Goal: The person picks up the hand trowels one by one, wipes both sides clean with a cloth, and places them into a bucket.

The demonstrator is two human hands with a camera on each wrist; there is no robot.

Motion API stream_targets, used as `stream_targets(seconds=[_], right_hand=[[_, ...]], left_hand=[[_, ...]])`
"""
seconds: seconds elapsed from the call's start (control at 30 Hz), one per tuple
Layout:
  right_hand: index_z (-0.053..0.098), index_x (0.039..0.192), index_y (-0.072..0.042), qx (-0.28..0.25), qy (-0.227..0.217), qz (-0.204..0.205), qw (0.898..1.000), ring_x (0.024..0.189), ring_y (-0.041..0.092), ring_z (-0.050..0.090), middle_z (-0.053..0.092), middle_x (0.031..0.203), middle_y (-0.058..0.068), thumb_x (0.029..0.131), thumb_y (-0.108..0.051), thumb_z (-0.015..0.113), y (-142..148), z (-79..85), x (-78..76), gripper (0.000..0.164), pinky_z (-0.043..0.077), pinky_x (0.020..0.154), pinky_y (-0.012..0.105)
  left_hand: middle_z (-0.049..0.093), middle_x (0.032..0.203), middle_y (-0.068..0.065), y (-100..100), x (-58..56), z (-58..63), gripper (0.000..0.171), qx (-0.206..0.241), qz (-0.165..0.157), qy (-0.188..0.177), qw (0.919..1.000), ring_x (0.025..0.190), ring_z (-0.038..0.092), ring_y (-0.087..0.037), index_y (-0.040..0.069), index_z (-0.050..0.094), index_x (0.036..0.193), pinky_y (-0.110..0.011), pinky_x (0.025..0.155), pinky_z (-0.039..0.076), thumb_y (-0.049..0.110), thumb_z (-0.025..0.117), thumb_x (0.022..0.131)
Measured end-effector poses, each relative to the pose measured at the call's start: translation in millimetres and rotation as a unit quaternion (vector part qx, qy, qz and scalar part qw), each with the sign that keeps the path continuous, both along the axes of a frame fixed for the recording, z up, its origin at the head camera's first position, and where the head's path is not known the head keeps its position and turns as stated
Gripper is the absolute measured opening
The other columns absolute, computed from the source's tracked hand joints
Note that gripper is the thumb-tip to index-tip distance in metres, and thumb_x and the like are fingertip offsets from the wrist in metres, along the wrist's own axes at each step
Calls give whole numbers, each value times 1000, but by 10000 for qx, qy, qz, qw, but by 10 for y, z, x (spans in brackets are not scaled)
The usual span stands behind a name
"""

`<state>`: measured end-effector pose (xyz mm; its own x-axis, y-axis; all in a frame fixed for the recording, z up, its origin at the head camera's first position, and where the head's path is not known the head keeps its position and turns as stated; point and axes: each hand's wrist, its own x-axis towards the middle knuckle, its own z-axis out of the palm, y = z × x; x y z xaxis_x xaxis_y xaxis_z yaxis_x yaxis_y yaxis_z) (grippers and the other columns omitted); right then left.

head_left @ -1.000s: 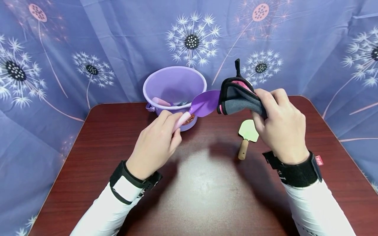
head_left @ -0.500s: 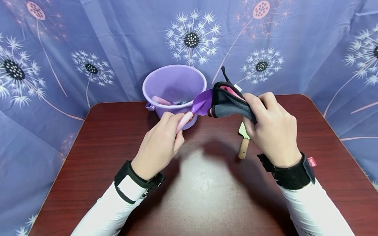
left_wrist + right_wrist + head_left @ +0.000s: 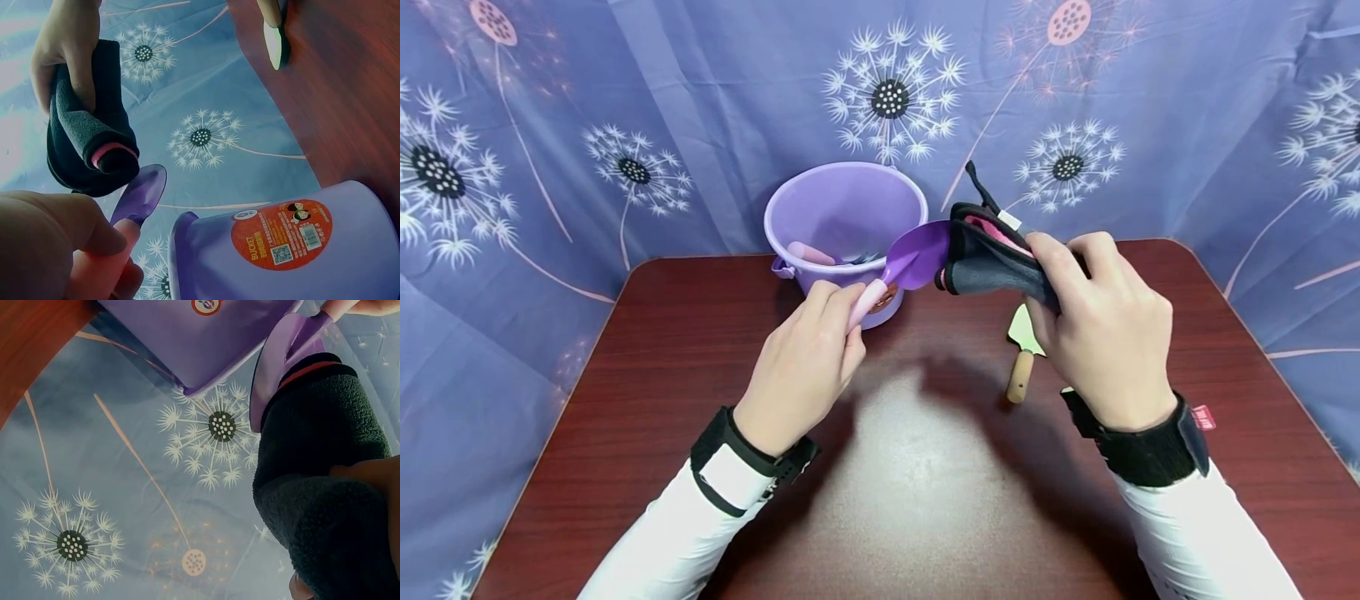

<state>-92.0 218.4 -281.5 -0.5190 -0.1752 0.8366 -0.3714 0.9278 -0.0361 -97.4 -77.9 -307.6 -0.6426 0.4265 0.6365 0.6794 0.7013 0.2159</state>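
In the head view my left hand [image 3: 808, 362] grips the pink handle of a small trowel [image 3: 919, 254], its purple blade pointing right. My right hand [image 3: 1101, 325] holds a folded dark grey cloth [image 3: 996, 258] with black edging, a pink inner side and a hanging loop. The cloth lies against the blade's far end and hides its tip. Both are held above the table, in front of the purple bucket [image 3: 846, 187]. From the right wrist view, the cloth [image 3: 319, 431] overlaps the blade [image 3: 275, 375]. The left wrist view shows the handle [image 3: 103, 262] within my curled fingers.
A pink-handled tool [image 3: 810, 252] and some greyish items lie inside the bucket. A second trowel [image 3: 1019, 375], with a pale green blade and wooden handle, lies on the brown table [image 3: 647, 400] near my right hand. Behind hangs a blue dandelion curtain [image 3: 715, 100].
My right hand has moved the cloth left along the blade, then slightly back right. More of the blade is covered than a second ago. My left hand has shifted only slightly.
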Motion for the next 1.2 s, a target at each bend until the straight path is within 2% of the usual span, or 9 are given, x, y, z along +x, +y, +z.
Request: stream_targets(seconds=[0.27,0.47,0.7,0.87,1.03,1.2], right_hand=[[69,132,-14,238,-144,407,9988,75,38,63,61,101,17,98,-14,65,-55,-51,-32,34,48,46,57],[70,131,-15,197,-23,768,9968,72,36,61,62,100,16,101,-17,63,-103,-77,-41,31,49,47,55],[70,133,-14,244,-82,1183,9926,73,35,62,63,101,16,101,-15,62,-108,-66,-35,33,50,51,54],[70,136,-13,396,-171,1476,9881,72,35,61,63,102,17,101,-16,60,-99,-59,-42,37,50,51,53],[71,134,-12,651,-217,1697,9831,76,34,61,63,103,18,101,-15,56,-67,-54,-70,36,51,52,52],[72,131,-13,883,-172,1806,9794,84,38,63,63,105,20,100,-8,59,-18,-54,-101,34,52,56,53]], left_hand=[[57,101,-10,45,29,1,35,-48,-79,-190,9998,83,59,-25,1,63,130,-40,65,53,4,63,96],[59,104,-11,58,31,1,37,-84,-169,-219,9996,86,61,-25,0,63,132,-40,69,55,3,63,95],[58,104,-8,69,26,-1,35,-57,-329,-324,9989,89,59,-22,2,63,132,-39,71,55,4,64,97],[59,105,-8,55,30,3,34,4,-318,-364,9988,91,60,-23,3,63,132,-40,71,55,6,65,98],[59,104,-7,20,22,20,34,159,-260,-568,9979,87,58,-22,4,64,131,-40,69,54,5,65,97],[59,105,-5,-11,12,40,35,306,-283,-832,9957,88,58,-20,6,64,133,-39,71,54,5,64,98]])
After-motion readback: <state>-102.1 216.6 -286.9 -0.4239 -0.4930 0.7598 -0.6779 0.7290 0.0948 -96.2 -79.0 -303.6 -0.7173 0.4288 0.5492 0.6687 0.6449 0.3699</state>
